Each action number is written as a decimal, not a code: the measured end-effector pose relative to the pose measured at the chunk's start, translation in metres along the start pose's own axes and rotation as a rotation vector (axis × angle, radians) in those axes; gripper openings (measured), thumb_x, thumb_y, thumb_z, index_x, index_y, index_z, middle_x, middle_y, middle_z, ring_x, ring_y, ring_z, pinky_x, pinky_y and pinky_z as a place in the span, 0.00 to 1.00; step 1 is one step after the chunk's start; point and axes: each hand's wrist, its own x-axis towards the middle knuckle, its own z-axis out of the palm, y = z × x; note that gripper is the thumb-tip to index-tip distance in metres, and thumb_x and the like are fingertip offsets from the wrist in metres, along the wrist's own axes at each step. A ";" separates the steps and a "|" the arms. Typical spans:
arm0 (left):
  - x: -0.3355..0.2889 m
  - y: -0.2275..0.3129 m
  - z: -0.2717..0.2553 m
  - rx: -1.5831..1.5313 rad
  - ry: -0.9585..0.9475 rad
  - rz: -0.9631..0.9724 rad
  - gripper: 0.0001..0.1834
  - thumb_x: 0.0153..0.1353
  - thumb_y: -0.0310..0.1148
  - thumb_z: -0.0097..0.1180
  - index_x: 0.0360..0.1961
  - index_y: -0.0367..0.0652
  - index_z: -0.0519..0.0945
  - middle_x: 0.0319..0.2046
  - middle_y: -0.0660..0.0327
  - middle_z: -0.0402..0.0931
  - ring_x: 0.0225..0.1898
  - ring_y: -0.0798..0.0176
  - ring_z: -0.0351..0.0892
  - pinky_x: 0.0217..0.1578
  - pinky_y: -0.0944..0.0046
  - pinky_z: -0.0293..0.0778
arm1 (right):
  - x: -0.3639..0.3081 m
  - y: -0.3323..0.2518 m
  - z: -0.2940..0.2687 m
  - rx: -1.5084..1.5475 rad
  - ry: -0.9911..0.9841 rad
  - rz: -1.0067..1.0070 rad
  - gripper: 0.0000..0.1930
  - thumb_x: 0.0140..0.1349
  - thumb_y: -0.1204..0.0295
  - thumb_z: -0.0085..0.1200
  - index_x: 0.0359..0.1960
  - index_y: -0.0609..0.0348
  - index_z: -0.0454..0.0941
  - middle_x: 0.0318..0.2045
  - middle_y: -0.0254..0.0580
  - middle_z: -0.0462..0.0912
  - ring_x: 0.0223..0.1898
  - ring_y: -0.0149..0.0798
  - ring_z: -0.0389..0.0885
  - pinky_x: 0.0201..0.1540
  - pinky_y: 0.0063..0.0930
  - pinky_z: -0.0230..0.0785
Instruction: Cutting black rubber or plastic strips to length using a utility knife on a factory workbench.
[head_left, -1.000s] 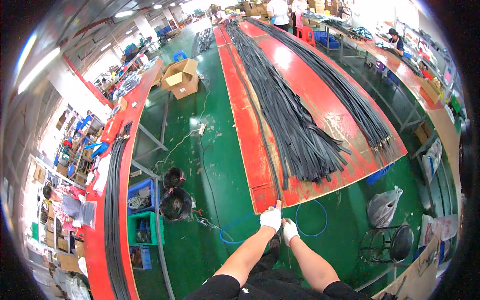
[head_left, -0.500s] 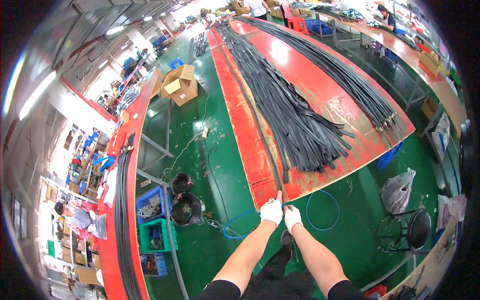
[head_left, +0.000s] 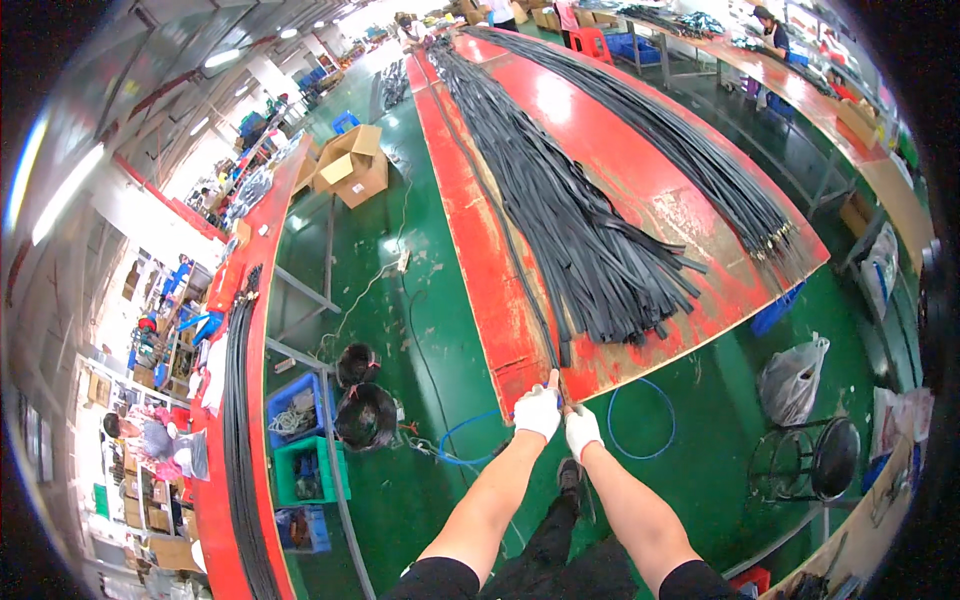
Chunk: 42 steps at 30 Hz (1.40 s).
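A long, thin black tube-like strip (head_left: 524, 275) runs along the left side of the red table (head_left: 510, 335) to its near edge. My left hand (head_left: 538, 414), in a white glove, is closed around its near end, with a finger or thumb pointing along it. Close beside, just off the table edge, my white-gloved right hand (head_left: 582, 430) is closed too; what lies inside its fingers is hidden. A thin blue hose (head_left: 642, 458) loops out on both sides of my hands. To the strip's right lies a wide spread of flat black sleeves (head_left: 590, 240).
Another bundle of black cables (head_left: 690, 150) lies along the table's right side. A side table (head_left: 215, 500) with black strips stands left, near blue and green crates (head_left: 303, 470) and black buckets (head_left: 366, 415). An open carton (head_left: 352, 170), a stool (head_left: 835, 458) and several people are around.
The view has shifted slightly. Both hands have edged a little forward at the table's near edge, still close together. A person at the table's far end shows more.
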 end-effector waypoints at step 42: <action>0.039 -0.019 0.009 0.026 0.037 -0.063 0.49 0.59 0.39 0.66 0.82 0.50 0.60 0.48 0.46 0.83 0.46 0.44 0.87 0.46 0.47 0.84 | 0.012 -0.041 0.018 0.031 0.047 0.061 0.18 0.76 0.67 0.53 0.55 0.72 0.81 0.44 0.52 0.88 0.45 0.41 0.84 0.52 0.35 0.74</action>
